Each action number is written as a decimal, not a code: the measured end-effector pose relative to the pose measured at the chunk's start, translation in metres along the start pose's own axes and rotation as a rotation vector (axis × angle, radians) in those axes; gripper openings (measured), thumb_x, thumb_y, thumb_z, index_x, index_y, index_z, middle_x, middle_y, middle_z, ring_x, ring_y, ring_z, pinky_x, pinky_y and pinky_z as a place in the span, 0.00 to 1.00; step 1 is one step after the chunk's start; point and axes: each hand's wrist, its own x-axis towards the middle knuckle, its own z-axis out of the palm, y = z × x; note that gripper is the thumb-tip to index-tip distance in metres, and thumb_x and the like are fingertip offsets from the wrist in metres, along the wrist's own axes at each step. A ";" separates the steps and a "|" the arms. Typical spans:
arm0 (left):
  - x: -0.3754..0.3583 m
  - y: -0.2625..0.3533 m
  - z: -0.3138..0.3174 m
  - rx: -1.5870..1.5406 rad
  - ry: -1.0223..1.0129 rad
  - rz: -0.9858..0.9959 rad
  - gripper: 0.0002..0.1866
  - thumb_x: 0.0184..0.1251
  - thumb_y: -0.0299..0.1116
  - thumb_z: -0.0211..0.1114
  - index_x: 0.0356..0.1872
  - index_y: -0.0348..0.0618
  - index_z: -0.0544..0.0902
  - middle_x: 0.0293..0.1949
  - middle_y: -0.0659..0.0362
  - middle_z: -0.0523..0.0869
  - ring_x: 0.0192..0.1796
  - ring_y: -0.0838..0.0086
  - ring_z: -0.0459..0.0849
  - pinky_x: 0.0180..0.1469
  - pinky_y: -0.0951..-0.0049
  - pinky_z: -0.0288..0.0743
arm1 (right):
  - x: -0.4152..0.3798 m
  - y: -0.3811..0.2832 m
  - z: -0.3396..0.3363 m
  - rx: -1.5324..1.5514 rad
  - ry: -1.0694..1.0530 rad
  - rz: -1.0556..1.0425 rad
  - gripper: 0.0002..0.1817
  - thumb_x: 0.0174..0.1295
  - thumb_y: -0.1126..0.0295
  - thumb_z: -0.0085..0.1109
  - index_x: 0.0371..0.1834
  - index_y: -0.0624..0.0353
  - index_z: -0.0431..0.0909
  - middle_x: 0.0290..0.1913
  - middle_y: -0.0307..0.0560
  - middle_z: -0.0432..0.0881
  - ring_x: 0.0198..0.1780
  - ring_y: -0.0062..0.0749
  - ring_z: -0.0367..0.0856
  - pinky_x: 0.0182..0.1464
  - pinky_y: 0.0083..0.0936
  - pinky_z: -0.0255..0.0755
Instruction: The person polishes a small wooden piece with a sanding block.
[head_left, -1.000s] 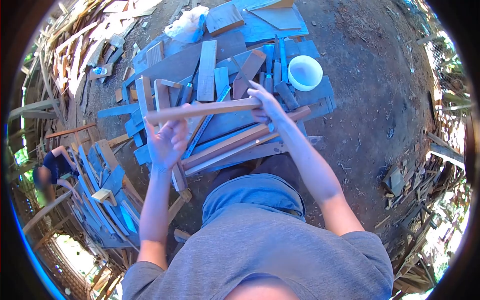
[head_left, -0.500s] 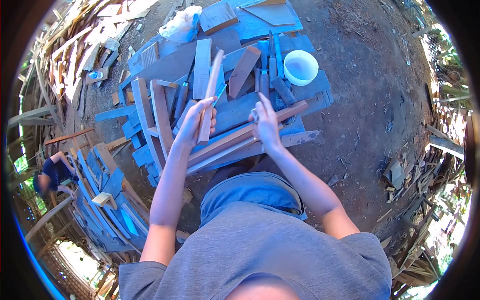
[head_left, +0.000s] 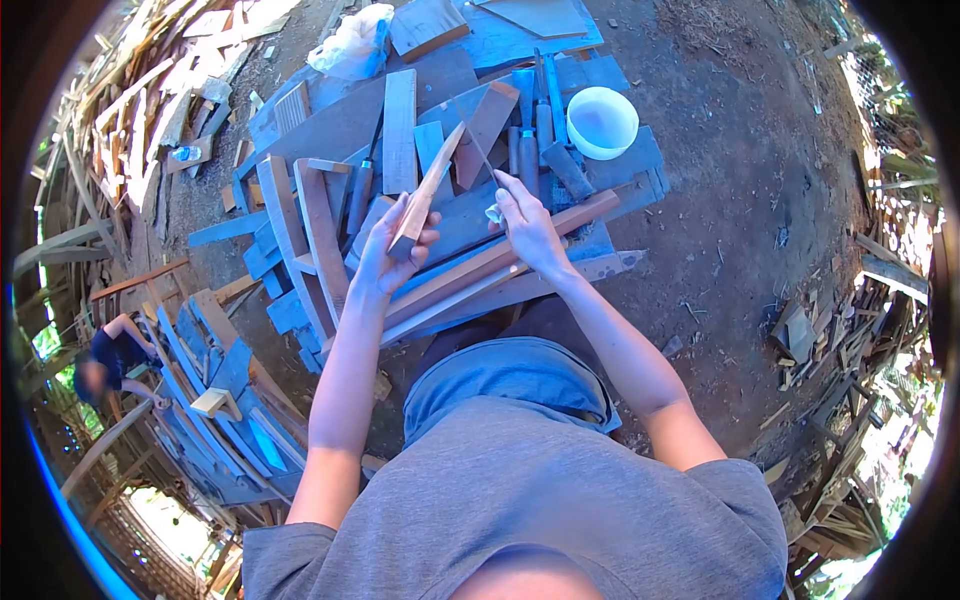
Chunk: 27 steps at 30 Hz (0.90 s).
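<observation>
A pale brown, tapering piece of wood [head_left: 427, 197] is in my left hand [head_left: 390, 245], its narrow end pointing up and away from me. My left fingers wrap round its thick lower end. My right hand [head_left: 529, 224] is closed to the right of it, with a thin dark tool [head_left: 483, 152] sticking out toward the wood's tip. Something small and whitish [head_left: 494, 213] shows by the right fingers; its nature is unclear. Beneath both hands lie long wooden bars [head_left: 500, 262] on the bench.
Chisels [head_left: 528, 150] and a white bucket [head_left: 602, 123] stand beyond my right hand. Curved wooden pieces [head_left: 320, 225] lie at the left, with a plastic bag [head_left: 352, 43] at the back. Another person [head_left: 118, 352] bends over wood at the far left.
The wood in my left hand has tilted to the right and turned to show another face. My right hand has shifted slightly, and the thin tool now shows clearly.
</observation>
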 end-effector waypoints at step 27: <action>0.000 0.004 -0.014 -0.180 0.086 -0.131 0.19 0.81 0.38 0.41 0.67 0.51 0.64 0.36 0.52 0.73 0.26 0.72 0.72 0.11 0.80 0.68 | 0.081 0.000 0.038 -0.460 -0.013 -0.043 0.20 0.71 0.61 0.44 0.63 0.55 0.71 0.40 0.72 0.82 0.45 0.71 0.80 0.50 0.57 0.73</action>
